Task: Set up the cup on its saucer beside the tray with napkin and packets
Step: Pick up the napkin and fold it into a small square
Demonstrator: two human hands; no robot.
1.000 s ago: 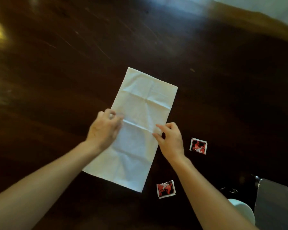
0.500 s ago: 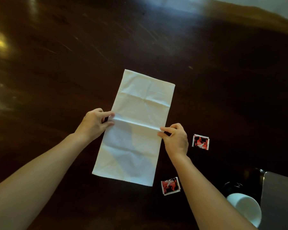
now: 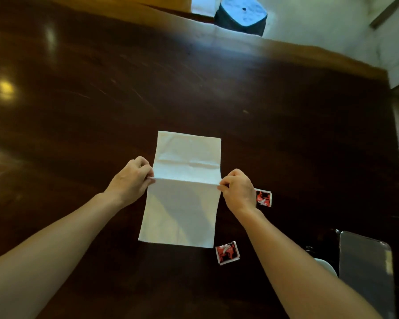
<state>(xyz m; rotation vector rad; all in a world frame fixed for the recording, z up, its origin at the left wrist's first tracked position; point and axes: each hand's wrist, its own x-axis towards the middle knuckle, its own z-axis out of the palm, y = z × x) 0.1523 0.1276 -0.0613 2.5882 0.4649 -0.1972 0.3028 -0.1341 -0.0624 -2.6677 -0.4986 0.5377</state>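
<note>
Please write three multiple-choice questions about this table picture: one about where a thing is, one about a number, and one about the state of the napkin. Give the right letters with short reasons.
1. Where does the grey tray lie?
A. at the near right of the table
B. at the far left of the table
C. under the napkin

2. How many red packets lie on the table?
A. one
B. two
C. four

3. In what state is the napkin?
A. rolled into a ball
B. lying inside the cup
C. spread out, pinched at both side edges

Answers:
1. A: the tray shows at the near right, away from the napkin.
2. B: one packet lies by the right hand, the other packet near the napkin's near right corner.
3. C: the left hand and the right hand each pinch a side edge at the middle crease.
</note>
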